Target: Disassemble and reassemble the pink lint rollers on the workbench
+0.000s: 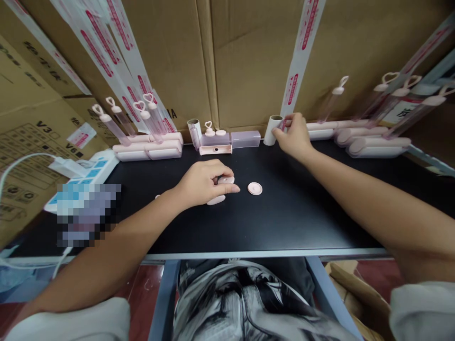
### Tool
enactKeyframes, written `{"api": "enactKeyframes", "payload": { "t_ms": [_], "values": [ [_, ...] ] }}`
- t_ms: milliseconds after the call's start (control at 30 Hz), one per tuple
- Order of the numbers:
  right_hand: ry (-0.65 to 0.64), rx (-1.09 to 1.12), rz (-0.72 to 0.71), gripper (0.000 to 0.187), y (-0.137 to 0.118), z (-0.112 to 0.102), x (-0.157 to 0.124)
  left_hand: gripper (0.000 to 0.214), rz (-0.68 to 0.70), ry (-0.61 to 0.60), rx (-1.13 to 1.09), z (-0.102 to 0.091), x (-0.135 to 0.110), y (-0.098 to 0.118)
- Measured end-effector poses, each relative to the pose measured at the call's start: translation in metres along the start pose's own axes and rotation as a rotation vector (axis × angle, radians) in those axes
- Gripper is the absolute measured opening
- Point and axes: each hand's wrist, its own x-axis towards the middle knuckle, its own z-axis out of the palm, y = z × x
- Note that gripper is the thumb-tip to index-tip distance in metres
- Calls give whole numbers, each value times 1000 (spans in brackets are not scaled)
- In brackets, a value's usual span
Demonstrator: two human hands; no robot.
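My left hand (205, 183) is closed over the middle of the black table, with a small pale pink cap-like piece (226, 180) between thumb and fingers. Just below it, a similar oval pink piece (216, 200) lies on the table. A round pink disc (255, 188) with a raised centre lies to the right of this hand. My right hand (295, 136) reaches to the back, its thumb and fingers pinched beside an upright white cardboard tube (269, 135). A translucent pink piece (283, 124) shows between those fingers; its full shape is hidden.
Along the back stand a purple block (245, 139), a pink long part (215, 149), a heart-loop cap (209, 129) and another cardboard tube (194, 127). Pink cases with upright clear tubes stand left (163, 149) and right (378, 147). A power strip (95, 173) sits left. Cardboard boxes (245, 61) wall the back.
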Motion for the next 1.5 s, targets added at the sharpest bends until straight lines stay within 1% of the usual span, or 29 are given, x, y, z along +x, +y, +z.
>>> {"api": "enactKeyframes", "payload": {
  "t_ms": [33, 67, 100, 167, 200, 233, 300, 333, 367, 433, 467, 533, 633, 667, 700, 767, 867, 967, 1000, 1100, 1167, 1267, 1500],
  "values": [
    [-29, 11, 22, 49, -12, -10, -9, 31, 12, -3, 2, 0, 0, 0],
    [-141, 40, -12, 44, -26, -20, -20, 30, 18, -9, 6, 1, 0, 0],
    [-327, 72, -88, 42, -41, -30, -32, 29, 15, -13, 13, 1, 0, 0],
    [-693, 70, -248, 50, -70, -49, -58, 32, -23, -11, 26, 1, 1, 1],
    [-820, 37, -321, 55, -82, -56, -71, 34, -53, -5, 30, 0, 1, 2],
    [-874, -6, -378, 57, -90, -61, -81, 36, -87, 1, 32, 0, 1, 3],
    [-931, -84, -444, 37, -100, -65, -95, 38, -144, 3, 27, -1, 1, 5],
    [-941, -94, -472, 27, -101, -65, -98, 39, -161, 0, 25, -1, 1, 6],
    [-950, -84, -499, 23, -100, -64, -98, 39, -168, -3, 23, -1, 1, 6],
    [-932, -20, -536, 22, -95, -60, -90, 38, -167, -8, 21, -1, 1, 7],
    [-890, 14, -536, 21, -91, -57, -83, 38, -164, -9, 21, -2, 2, 7],
    [-730, 59, -486, 21, -85, -51, -64, 37, -158, -15, 22, -1, 2, 7],
    [-411, 82, -362, 18, -77, -36, -30, 35, -144, -25, 26, -1, 3, 7],
    [-326, 80, -319, 14, -75, -29, -19, 35, -137, -26, 26, 0, 3, 6],
    [-280, 77, -273, 10, -74, -21, -7, 34, -128, -26, 25, 0, 3, 6],
    [-257, 60, -213, 7, -74, -4, 12, 34, -108, -27, 25, 0, 3, 6],
    [-257, 18, -178, 11, -74, 18, 31, 33, -85, -30, 38, 1, 2, 6],
    [-224, 7, -146, 5, -72, 28, 40, 32, -68, -32, 46, 1, 2, 7],
    [-206, 14, -146, 3, -70, 29, 42, 32, -64, -36, 45, 1, 2, 7],
    [-180, 49, -166, 17, -66, 27, 49, 33, -56, -48, 50, 1, 2, 7],
    [-179, 74, -168, 23, -65, 25, 52, 33, -55, -52, 56, 1, 2, 7],
    [-174, 96, -163, 24, -68, 22, 53, 32, -50, -48, 50, 0, 2, 7],
    [-174, 115, -202, 26, -75, 16, 43, 32, -41, -46, 46, 0, 2, 7]
  ]
}}
